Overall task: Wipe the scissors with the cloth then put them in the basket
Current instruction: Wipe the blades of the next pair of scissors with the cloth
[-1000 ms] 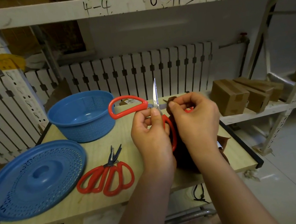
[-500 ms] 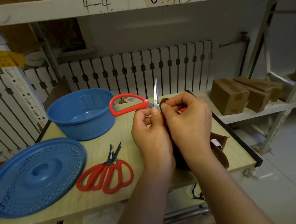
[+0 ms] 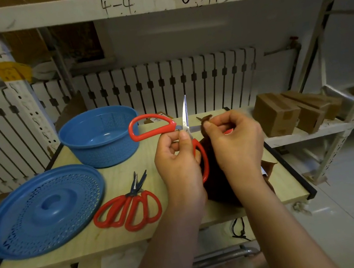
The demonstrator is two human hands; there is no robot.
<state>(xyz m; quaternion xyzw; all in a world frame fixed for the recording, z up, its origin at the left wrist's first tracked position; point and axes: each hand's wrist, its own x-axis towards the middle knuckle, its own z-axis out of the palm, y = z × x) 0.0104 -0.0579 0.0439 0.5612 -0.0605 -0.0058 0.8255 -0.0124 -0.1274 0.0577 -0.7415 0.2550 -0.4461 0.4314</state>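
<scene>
Above a wooden table (image 3: 121, 231) pushed up to a white radiator, we clean an opened pair of red-handled scissors in mid-air. At the near left of the table lies the blue perforated lid (image 3: 45, 211), and beyond it, at the far left, stands the blue basket (image 3: 101, 138), holding nothing that we can see. A second pair of red scissors (image 3: 128, 207) lies on the wood between lid and hands, not yet wiped, we judge.

Our left hand (image 3: 180, 167) is clenched round the lower red handle of the held scissors (image 3: 184, 128), thumb up near the pivot; one blade points straight up, the other runs right toward our right hand (image 3: 237, 143). That hand pinches the dark brown cloth (image 3: 218, 187) round this second blade, and the rest of the cloth hangs down behind both wrists toward the table's near right edge.

To do this step well, we judge, the cloth should be drawn from the pivot out to the tip, fingers on the flat of the blade and away from its edge, while the left hand holds the handles firm so that the blades cannot snap together.
</scene>
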